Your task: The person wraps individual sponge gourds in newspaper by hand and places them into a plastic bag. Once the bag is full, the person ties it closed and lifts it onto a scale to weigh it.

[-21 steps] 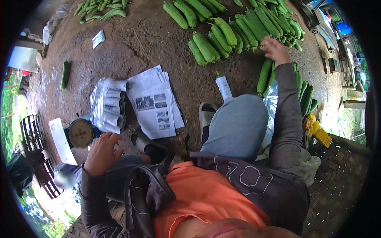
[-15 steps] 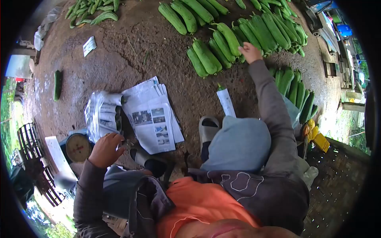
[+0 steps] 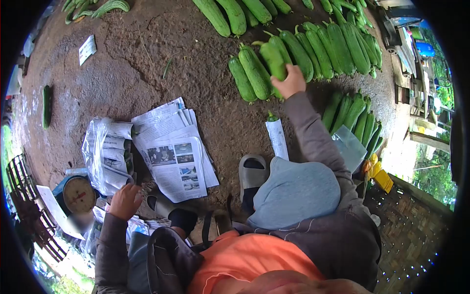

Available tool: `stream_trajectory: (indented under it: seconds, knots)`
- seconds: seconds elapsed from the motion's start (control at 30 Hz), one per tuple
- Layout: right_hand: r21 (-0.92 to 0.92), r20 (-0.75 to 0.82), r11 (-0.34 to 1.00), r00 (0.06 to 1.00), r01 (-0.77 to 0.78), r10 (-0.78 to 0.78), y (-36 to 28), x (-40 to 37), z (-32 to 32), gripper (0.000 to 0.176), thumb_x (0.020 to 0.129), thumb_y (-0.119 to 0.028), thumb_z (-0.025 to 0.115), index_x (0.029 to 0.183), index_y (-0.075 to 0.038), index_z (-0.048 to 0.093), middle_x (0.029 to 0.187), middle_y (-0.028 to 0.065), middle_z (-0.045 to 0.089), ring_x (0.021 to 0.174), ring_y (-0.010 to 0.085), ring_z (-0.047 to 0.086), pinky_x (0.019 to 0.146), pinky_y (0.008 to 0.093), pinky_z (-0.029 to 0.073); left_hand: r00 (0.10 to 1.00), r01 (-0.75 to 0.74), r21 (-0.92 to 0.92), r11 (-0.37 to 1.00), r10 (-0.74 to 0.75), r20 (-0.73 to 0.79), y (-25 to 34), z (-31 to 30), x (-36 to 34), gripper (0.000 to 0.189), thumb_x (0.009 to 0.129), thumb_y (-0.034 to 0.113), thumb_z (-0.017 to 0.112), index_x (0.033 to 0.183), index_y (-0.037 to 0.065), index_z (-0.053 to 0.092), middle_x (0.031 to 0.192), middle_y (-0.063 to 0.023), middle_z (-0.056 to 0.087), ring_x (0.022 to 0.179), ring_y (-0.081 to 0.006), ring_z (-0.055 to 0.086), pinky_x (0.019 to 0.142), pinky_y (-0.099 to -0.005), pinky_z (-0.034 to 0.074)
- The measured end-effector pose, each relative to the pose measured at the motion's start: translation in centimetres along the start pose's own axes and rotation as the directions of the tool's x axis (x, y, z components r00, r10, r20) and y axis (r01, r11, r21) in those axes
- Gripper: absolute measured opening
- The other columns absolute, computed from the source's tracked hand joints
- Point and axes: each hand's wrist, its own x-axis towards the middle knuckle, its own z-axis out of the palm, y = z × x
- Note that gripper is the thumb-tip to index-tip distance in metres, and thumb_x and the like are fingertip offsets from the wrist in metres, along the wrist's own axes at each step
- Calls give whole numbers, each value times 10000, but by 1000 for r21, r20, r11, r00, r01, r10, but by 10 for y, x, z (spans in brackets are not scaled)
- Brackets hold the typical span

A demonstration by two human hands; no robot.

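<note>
My right hand is closed round the lower end of a green sponge gourd, which tilts over the row beside it. Other sponge gourds lie side by side on the ground to its right. Close by my left knee, my left hand holds nothing, its fingers loosely apart. Its fingertips are right at the lower edge of a clear plastic bag of newspaper-wrapped gourds. A stack of printed paper sheets lies in front of my feet. One gourd wrapped in paper rests by my right shoe.
A round-topped scale stands at the left. More gourds and a plastic sheet lie by my right arm. A single gourd and a paper piece lie far left. Yellow packaging sits at the right.
My right hand has moved left along the row and taken hold of a gourd, whose lower end has swung left. My left hand stays near the bag. The whole view has shifted slightly.
</note>
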Motion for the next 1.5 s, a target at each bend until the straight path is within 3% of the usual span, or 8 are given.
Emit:
stream_trajectory:
  seconds: [0.33, 0.57, 0.67, 0.87, 1.1, 1.23, 1.4, 1.5]
  knots:
    - [-65, -188, 997, 982, -40, 27, 26, 31, -35, 580, 645, -353, 756, 1121, -68, 587, 1050, 174, 571, 982, 347, 556, 844, 445, 466, 992, 108, -115, 987, -115, -58, -20, 16, -29, 234, 758, 119, 649, 972, 45, 588, 882, -143, 621, 840, -329, 610, 725, -419, 480]
    - [-646, -86, 761, 996, -57, 2, 47, 93, -55, 557, 765, -400, 685, 1238, -135, 558, 1152, 80, 558, 1099, 292, 513, 940, 430, 435, 988, 109, -390, 914, -145, -62, -45, 51, -28, 209, 805, 75, 622, 1004, 13, 605, 916, -129, 640, 850, -246, 639, 757, -338, 492]
    - [-361, -48, 849, 901, 386, -430, 8, 102, -24, 548, 784, -401, 679, 1251, -144, 551, 1126, 85, 572, 1088, 302, 515, 954, 437, 430, 979, 122, -496, 860, -185, -80, -49, 58, -21, 198, 822, 82, 611, 1008, 15, 606, 920, -118, 640, 862, -220, 635, 762, -320, 487]
    - [-331, 551, 891, 830, 309, -84, -67, 106, 81, 801, 736, -532, 692, 1364, -123, 410, 1272, 188, 541, 1153, 369, 527, 962, 445, 441, 963, 9, -496, 868, -142, -231, -18, 47, -6, 198, 782, 62, 631, 976, 26, 624, 948, -125, 635, 903, -280, 613, 830, -349, 471]
    - [128, 507, 856, 709, 501, -490, -37, 147, -15, 672, 681, -335, 805, 1256, -111, 538, 1270, 137, 562, 1181, 269, 530, 981, 373, 428, 897, -431, -183, 884, 398, -192, -25, 140, 8, 353, 675, 127, 700, 1013, 100, 603, 1222, -97, 546, 1209, -315, 457, 990, -480, 382]
    - [272, 748, 937, 661, -218, -63, -113, 103, -100, 460, 816, -339, 701, 1202, -124, 575, 1143, 60, 594, 1054, 200, 555, 826, 377, 480, 932, -361, 116, 925, 363, 6, -25, 189, 15, 680, 656, 230, 740, 1290, 172, 500, 1507, -64, 256, 1418, -278, 169, 1090, -543, 258]
    - [412, 892, 396, 452, -820, 9, -178, -73, -11, 387, 900, -292, 580, 1215, -72, 535, 1184, 104, 562, 1079, 283, 539, 900, 486, 460, 945, -274, 229, 934, 305, -116, -17, 211, 47, 975, 639, 321, 779, 1465, 182, 280, 1564, -37, 111, 1440, -271, 90, 1109, -504, 232]
    - [390, 916, 216, 402, -895, 14, -193, -183, 62, 375, 889, -235, 630, 1201, -58, 522, 1114, 110, 600, 1014, 254, 586, 826, 430, 513, 929, -218, 216, 952, 270, -252, -21, 224, 57, 925, 676, 276, 739, 1458, 103, 276, 1559, -49, 134, 1437, -271, 112, 1114, -458, 241]
